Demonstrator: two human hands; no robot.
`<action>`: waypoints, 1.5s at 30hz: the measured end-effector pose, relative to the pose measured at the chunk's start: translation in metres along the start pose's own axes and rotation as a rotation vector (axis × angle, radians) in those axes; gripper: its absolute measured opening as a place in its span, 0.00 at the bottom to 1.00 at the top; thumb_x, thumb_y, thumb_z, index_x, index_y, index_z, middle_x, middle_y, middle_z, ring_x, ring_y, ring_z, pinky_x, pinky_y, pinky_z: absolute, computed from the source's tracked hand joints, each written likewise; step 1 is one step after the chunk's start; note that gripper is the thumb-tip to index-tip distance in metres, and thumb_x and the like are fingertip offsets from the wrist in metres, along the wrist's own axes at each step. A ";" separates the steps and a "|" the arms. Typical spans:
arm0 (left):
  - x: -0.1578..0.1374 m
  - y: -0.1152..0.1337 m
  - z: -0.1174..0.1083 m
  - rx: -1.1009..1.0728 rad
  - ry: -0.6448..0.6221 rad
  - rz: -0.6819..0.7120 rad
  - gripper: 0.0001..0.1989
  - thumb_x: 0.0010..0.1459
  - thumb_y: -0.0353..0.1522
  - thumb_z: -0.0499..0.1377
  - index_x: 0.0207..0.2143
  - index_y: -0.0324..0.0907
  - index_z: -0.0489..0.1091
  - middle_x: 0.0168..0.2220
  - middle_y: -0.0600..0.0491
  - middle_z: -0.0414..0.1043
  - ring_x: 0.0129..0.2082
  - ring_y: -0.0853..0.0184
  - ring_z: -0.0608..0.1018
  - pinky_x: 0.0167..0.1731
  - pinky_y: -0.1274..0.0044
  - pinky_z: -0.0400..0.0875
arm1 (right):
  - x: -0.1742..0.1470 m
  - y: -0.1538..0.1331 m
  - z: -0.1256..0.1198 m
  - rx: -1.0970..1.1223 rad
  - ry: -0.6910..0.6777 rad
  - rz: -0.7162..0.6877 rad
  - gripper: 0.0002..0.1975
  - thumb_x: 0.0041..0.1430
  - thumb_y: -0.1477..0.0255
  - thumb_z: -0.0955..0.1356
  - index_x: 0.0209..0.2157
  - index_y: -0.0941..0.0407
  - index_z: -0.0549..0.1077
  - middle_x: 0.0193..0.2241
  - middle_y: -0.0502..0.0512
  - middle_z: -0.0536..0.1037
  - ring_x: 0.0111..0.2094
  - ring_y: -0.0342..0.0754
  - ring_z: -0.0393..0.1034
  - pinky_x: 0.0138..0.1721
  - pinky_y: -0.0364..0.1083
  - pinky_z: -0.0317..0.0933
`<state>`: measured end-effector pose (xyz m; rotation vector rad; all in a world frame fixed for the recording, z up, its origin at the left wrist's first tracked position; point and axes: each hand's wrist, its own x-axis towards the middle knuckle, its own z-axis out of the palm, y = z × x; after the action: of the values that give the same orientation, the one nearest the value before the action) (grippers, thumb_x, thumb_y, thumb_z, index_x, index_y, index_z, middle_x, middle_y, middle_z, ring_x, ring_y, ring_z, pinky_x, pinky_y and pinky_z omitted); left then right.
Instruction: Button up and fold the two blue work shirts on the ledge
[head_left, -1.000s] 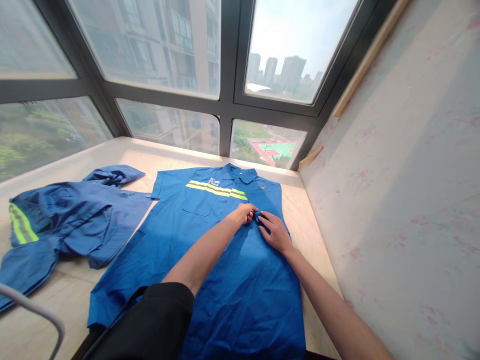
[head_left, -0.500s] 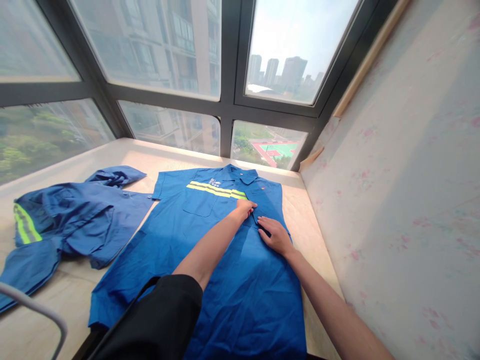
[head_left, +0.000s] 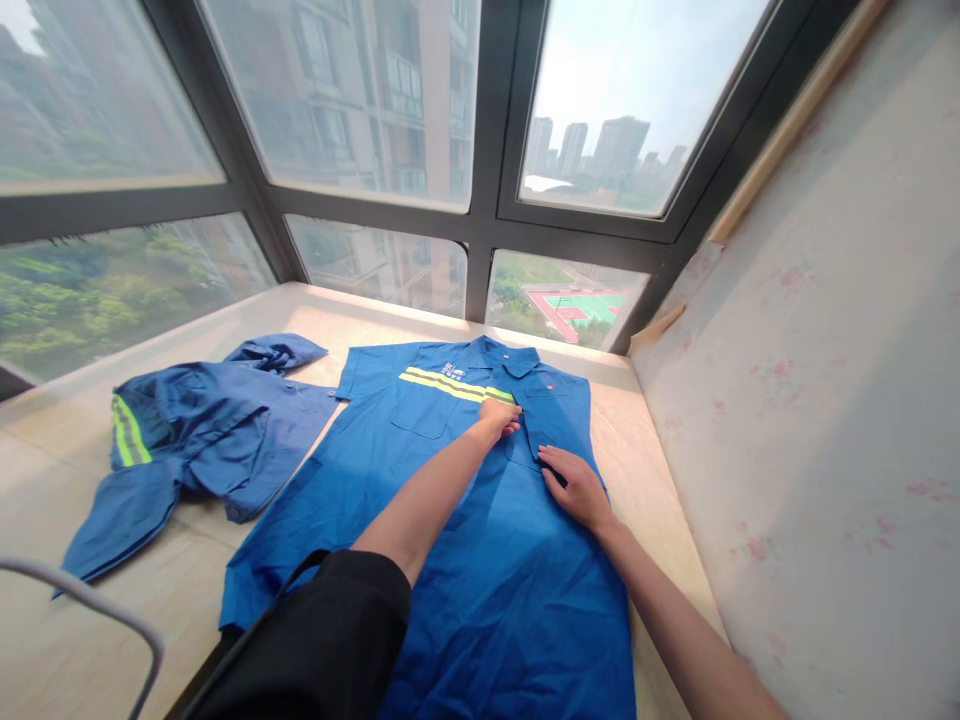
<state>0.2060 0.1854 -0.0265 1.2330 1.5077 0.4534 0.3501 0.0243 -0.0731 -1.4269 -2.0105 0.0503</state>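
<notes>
A blue short-sleeved work shirt lies spread out, its collar toward the window. A yellow-and-grey reflective stripe crosses one side of its chest. My left hand has its fingers curled closed on the shirt's front edge, at the inner end of the stripe. On the other half of the chest rests my right hand, fingers stretched and thumb apart, the fingertips touching the loose front edge. Between the hands the front stands partly parted. What lies under my left fingers is hidden.
A second blue garment with a reflective band lies crumpled at the left. A grey curved tube crosses the lower left corner. Dark-framed windows rise behind the pale sill, and a flowered wall bounds the right.
The view has turned left, so everything sits further right. Against the shirt, my left hand has shifted slightly left, and the gap in the front between the hands looks wider.
</notes>
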 end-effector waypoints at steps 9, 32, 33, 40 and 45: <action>0.000 -0.044 -0.204 0.463 0.420 0.161 0.11 0.60 0.31 0.55 0.44 0.37 0.72 0.45 0.39 0.77 0.48 0.56 0.79 0.44 0.71 0.72 | -0.005 0.006 0.003 -0.085 -0.028 -0.063 0.17 0.66 0.68 0.62 0.52 0.56 0.76 0.52 0.61 0.78 0.54 0.57 0.72 0.55 0.59 0.67; 0.009 -0.116 -0.293 0.246 0.528 0.192 0.22 0.53 0.36 0.64 0.49 0.35 0.67 0.50 0.36 0.74 0.51 0.52 0.76 0.45 0.66 0.73 | 0.067 -0.011 -0.018 -0.408 -0.186 -0.221 0.12 0.62 0.75 0.62 0.37 0.56 0.78 0.37 0.60 0.81 0.38 0.54 0.76 0.40 0.50 0.68; 0.015 -0.113 -0.297 0.187 0.536 0.135 0.24 0.52 0.37 0.65 0.48 0.34 0.67 0.47 0.35 0.75 0.46 0.52 0.79 0.39 0.68 0.75 | 0.083 -0.028 -0.008 -0.359 -0.139 -0.243 0.12 0.62 0.75 0.63 0.39 0.56 0.78 0.39 0.60 0.81 0.40 0.54 0.76 0.41 0.50 0.68; 0.042 -0.094 -0.309 -0.152 0.458 -0.059 0.16 0.48 0.39 0.69 0.27 0.40 0.67 0.18 0.52 0.69 0.21 0.63 0.75 0.17 0.76 0.63 | 0.196 -0.130 0.109 -0.008 -0.168 -0.317 0.13 0.61 0.76 0.65 0.45 0.54 0.77 0.47 0.61 0.78 0.48 0.54 0.72 0.50 0.54 0.66; 0.054 -0.082 -0.307 -0.204 0.423 -0.053 0.16 0.44 0.34 0.71 0.22 0.41 0.64 0.14 0.58 0.60 0.17 0.68 0.70 0.16 0.79 0.56 | 0.229 -0.139 0.165 0.063 -0.396 -0.346 0.11 0.60 0.76 0.67 0.43 0.54 0.77 0.47 0.60 0.78 0.48 0.55 0.71 0.52 0.53 0.65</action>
<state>-0.0958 0.2985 -0.0134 0.9724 1.7910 0.8511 0.1053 0.2186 -0.0351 -1.0720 -2.5300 0.2600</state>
